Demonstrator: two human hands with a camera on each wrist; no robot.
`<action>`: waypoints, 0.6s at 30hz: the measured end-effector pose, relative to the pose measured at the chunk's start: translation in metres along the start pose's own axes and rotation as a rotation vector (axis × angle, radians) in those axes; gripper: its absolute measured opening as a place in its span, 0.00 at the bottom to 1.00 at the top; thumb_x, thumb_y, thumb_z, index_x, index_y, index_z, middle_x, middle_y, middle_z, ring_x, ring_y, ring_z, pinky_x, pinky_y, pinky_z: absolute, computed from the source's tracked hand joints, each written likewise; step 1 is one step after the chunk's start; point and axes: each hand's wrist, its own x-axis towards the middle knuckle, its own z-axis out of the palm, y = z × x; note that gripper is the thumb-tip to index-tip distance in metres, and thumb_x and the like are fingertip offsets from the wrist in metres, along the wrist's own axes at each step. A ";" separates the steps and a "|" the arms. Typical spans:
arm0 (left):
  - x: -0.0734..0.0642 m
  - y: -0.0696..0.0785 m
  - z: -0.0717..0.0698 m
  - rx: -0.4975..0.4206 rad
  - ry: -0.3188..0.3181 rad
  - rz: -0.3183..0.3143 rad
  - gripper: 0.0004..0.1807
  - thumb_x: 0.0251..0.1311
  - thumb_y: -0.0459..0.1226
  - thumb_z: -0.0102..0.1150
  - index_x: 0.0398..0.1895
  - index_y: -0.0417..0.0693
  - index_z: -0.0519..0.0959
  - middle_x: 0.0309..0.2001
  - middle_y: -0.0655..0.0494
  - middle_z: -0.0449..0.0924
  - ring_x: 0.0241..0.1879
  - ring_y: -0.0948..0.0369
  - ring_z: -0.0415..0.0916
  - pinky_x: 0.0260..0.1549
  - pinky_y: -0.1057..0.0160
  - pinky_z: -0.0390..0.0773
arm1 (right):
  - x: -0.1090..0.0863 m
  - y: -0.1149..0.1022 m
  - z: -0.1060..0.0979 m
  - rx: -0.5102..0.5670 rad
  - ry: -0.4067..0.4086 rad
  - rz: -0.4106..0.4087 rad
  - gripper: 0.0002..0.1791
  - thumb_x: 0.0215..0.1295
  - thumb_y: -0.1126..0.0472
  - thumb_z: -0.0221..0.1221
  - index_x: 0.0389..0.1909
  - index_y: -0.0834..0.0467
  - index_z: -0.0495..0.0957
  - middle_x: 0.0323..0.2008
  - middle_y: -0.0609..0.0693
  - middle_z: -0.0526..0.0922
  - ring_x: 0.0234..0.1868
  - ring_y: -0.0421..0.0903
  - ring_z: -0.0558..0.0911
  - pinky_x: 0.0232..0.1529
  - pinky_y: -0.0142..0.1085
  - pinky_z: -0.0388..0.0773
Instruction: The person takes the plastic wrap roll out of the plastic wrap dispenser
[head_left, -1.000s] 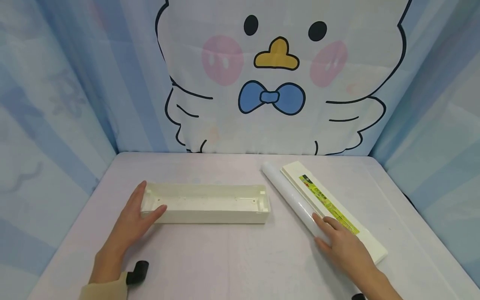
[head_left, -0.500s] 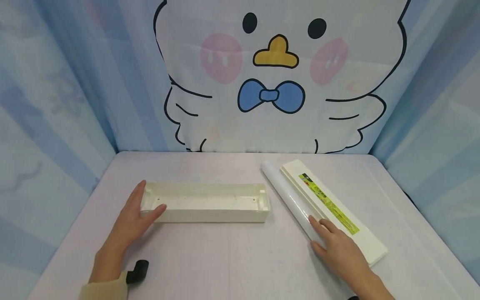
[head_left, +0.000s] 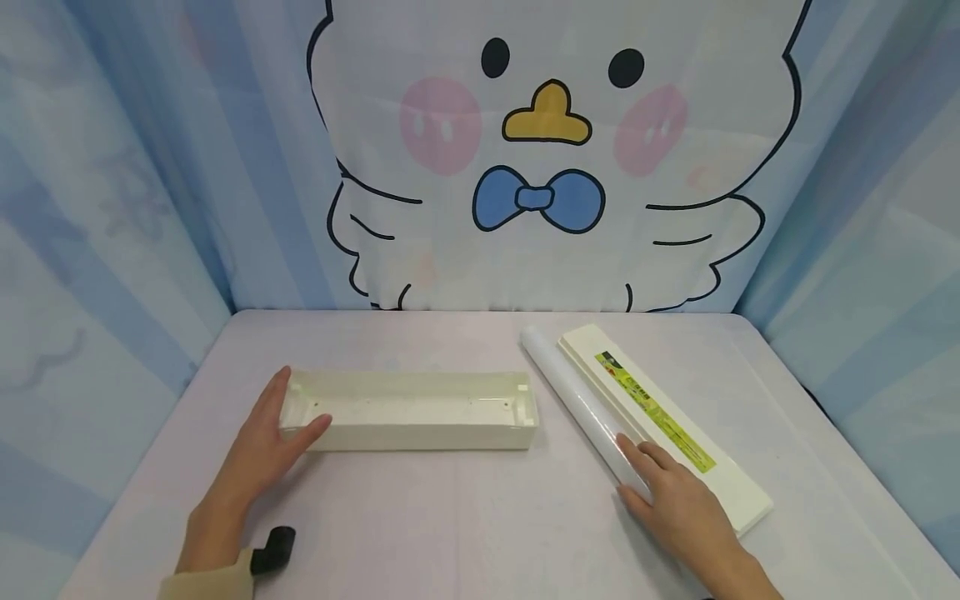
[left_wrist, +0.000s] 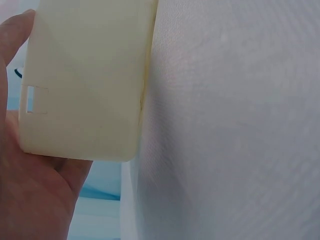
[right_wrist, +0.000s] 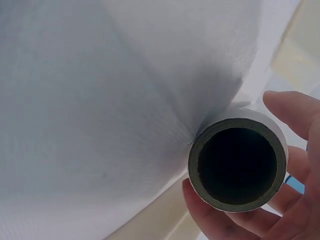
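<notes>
On the left, a long cream plastic box [head_left: 420, 435], open at the top, lies across the table. My left hand [head_left: 258, 458] grips its left end, thumb at the front wall and fingers behind the far corner. The left wrist view has the box's end wall [left_wrist: 90, 80] with a small rectangular slot. To the right, my right hand [head_left: 678, 504] holds the near part of a shiny roll of plastic wrap [head_left: 573, 392]. Its hollow, thick-walled core [right_wrist: 195, 165] faces the right wrist view, with thumb and fingers around the roll.
Right beside the roll lies a long cream lid-like piece [head_left: 738, 492] with a yellow-green label [head_left: 660, 408], slanting the same way. A pale cloth covers the table [head_left: 450, 517]. Printed curtains [head_left: 540, 267] stand at the back and both sides.
My right hand has shifted slightly left along with the near part of the roll. My left hand and the box stay in place; the head view moves slightly.
</notes>
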 end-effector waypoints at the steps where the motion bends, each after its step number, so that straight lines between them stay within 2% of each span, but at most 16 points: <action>1: 0.000 0.000 0.000 0.002 -0.003 -0.005 0.58 0.66 0.56 0.61 0.80 0.36 0.36 0.79 0.33 0.36 0.77 0.36 0.37 0.69 0.32 0.45 | 0.000 0.000 0.000 0.003 -0.002 -0.001 0.38 0.56 0.58 0.73 0.69 0.58 0.73 0.53 0.60 0.81 0.44 0.59 0.83 0.40 0.56 0.82; 6: 0.000 0.000 -0.003 0.023 0.003 0.002 0.58 0.66 0.55 0.61 0.80 0.36 0.35 0.79 0.32 0.35 0.76 0.36 0.37 0.69 0.32 0.46 | 0.002 0.001 -0.002 0.022 -0.005 0.009 0.39 0.57 0.56 0.73 0.70 0.58 0.72 0.55 0.61 0.80 0.47 0.61 0.83 0.43 0.58 0.81; 10: -0.001 0.001 -0.006 0.042 0.040 0.020 0.58 0.66 0.56 0.61 0.80 0.36 0.36 0.79 0.32 0.36 0.76 0.35 0.38 0.68 0.31 0.46 | 0.004 0.002 -0.004 0.015 -0.033 0.053 0.40 0.59 0.51 0.72 0.72 0.57 0.70 0.57 0.63 0.79 0.49 0.61 0.82 0.44 0.59 0.80; 14: -0.003 0.004 -0.008 0.043 0.100 0.052 0.56 0.67 0.55 0.61 0.80 0.37 0.39 0.79 0.32 0.39 0.75 0.34 0.40 0.66 0.28 0.48 | 0.008 0.004 -0.009 -0.002 -0.071 0.098 0.41 0.62 0.47 0.69 0.74 0.55 0.67 0.60 0.66 0.76 0.50 0.65 0.82 0.45 0.61 0.79; 18: -0.004 0.006 -0.009 0.054 0.198 0.106 0.50 0.69 0.51 0.60 0.80 0.36 0.45 0.77 0.32 0.45 0.73 0.34 0.47 0.65 0.28 0.52 | 0.011 0.009 -0.016 0.008 -0.052 0.119 0.40 0.66 0.47 0.66 0.75 0.54 0.65 0.62 0.67 0.74 0.52 0.68 0.80 0.46 0.63 0.78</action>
